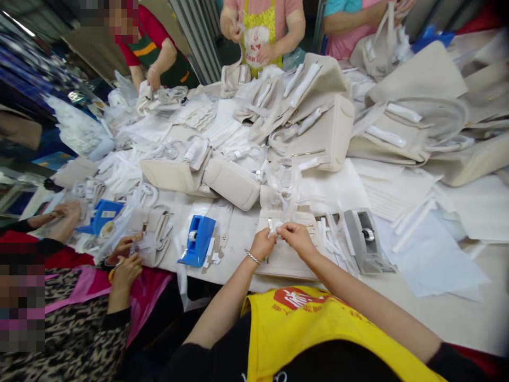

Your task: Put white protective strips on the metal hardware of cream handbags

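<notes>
A cream handbag (288,260) lies flat on the table in front of me, its handles wrapped in clear and white material. Over its upper left part, my left hand (262,245) and my right hand (298,239) come close together, fingers pinched. Between the fingertips is a small white wrapping strip (275,228), partly hidden by them. To the left stands a blue tape dispenser (201,241), a little apart from the bag. A grey tape dispenser (362,239) is on the right, beside several white strips (332,239).
Cream handbags (234,180) are piled across the table's far side, among white paper sheets (433,254). Co-workers' hands (127,260) handle a bag at the left. Another blue tape dispenser (104,215) stands there. People in aprons (260,37) work across the table.
</notes>
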